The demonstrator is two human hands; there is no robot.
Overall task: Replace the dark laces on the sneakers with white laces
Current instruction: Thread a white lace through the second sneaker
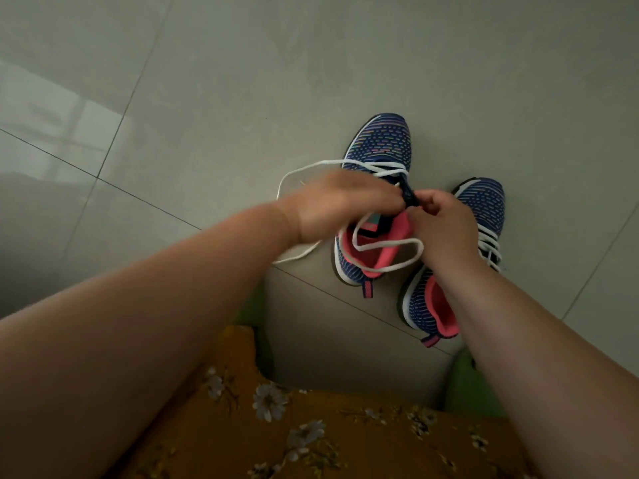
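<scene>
Two blue knit sneakers with pink linings stand on the floor. The left sneaker (380,146) has a white lace (387,250) crossed at its lowest eyelets, with long loose loops trailing to the left and over its pink opening. My left hand (339,202) hovers over its tongue, blurred, fingers reaching the dark eyelet strip. My right hand (439,219) pinches at the same dark strip near the tongue. The right sneaker (484,202) is laced in white, partly hidden behind my right wrist.
Grey floor tiles (207,98) lie all around the shoes. A mustard floral garment (294,426) covers my lap at the bottom, with green seat edges (463,385) showing on both sides.
</scene>
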